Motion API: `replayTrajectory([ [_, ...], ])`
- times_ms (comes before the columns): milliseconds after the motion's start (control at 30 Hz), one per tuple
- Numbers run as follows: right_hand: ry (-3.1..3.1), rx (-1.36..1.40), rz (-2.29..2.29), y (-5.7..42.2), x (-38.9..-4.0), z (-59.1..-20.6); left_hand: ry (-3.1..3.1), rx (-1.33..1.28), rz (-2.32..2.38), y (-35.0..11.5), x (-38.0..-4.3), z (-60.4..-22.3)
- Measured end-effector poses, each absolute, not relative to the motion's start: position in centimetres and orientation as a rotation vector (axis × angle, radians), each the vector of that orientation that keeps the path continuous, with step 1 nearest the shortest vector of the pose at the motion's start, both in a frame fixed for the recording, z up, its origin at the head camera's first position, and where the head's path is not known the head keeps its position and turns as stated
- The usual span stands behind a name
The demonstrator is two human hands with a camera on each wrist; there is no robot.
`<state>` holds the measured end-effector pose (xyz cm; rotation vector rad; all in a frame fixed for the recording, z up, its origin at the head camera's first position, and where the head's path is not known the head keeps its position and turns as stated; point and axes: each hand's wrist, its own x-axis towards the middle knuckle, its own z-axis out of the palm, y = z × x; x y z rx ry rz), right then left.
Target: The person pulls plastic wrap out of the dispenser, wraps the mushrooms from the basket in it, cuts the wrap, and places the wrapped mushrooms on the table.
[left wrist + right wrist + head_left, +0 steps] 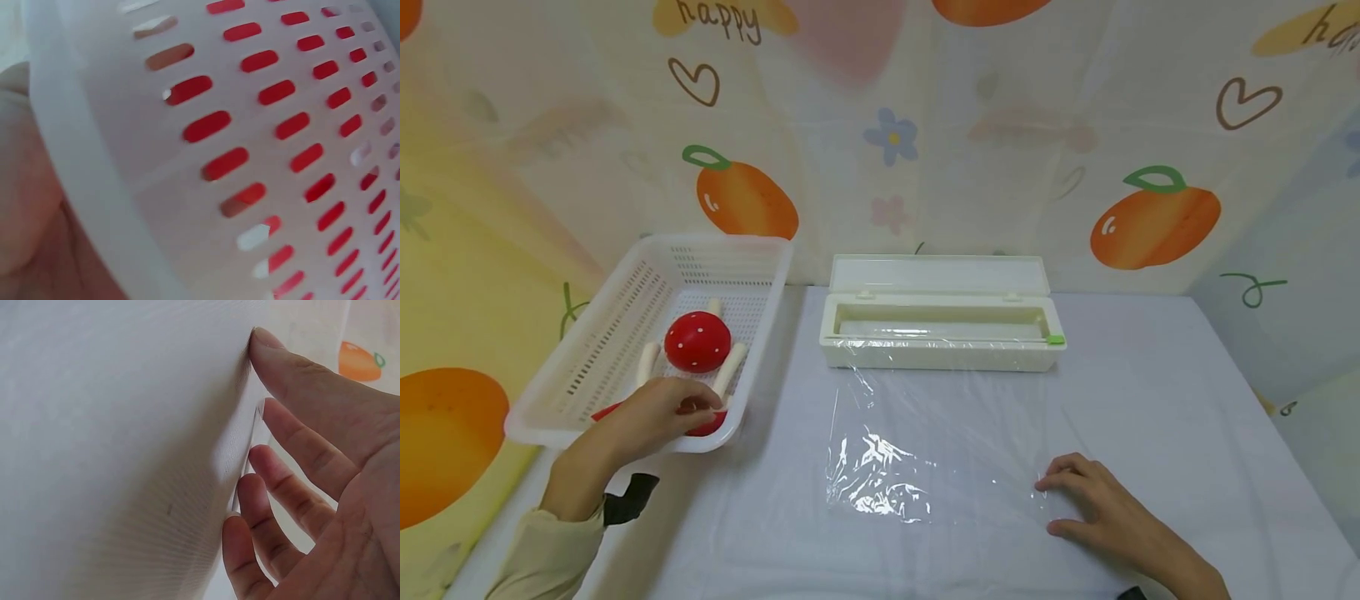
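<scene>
here, at the near end of a white basket (595,354), a red piece (707,428) is partly covered by the left hand (655,417). the fingers of that hand are bent downward over the piece, and whether it is gripped or only touched cannot be told, as the fingertips are partly hidden. in the left wrist view, red is seen through the slots of the basket wall, and part of the hand is shown beside the rim. farther inside the basket, a red dome (697,342) dotted with white is set among white sticks (732,367), one on either side and one behind it.

to the right of the basket, clear film (880,475) is spread over a white cloth (1157,383). by the film's right edge, the right hand (1097,508) is held with its fingers spread and its thumb well apart; whether the film is touched cannot be made out. the film is led from a pale box (936,358), whose lid (940,273) is raised at the back and whose front edge is fitted with a green tab (1056,339). behind everything, a backdrop (985,192) is printed with oranges, hearts and flowers.
</scene>
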<state>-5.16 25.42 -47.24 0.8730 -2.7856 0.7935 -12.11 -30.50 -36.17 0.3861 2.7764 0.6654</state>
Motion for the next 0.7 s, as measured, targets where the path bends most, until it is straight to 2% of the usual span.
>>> replayTrajectory([
  [233,-2.782,0.873,0.791,25.33,-5.14,-47.13,2.917,0.441,0.772,-30.89,-11.72,-36.3],
  [700,-2.763,0.876,0.793,25.27,-5.11,-47.25,2.85,0.321,0.72,-31.35,-11.43,-36.49],
])
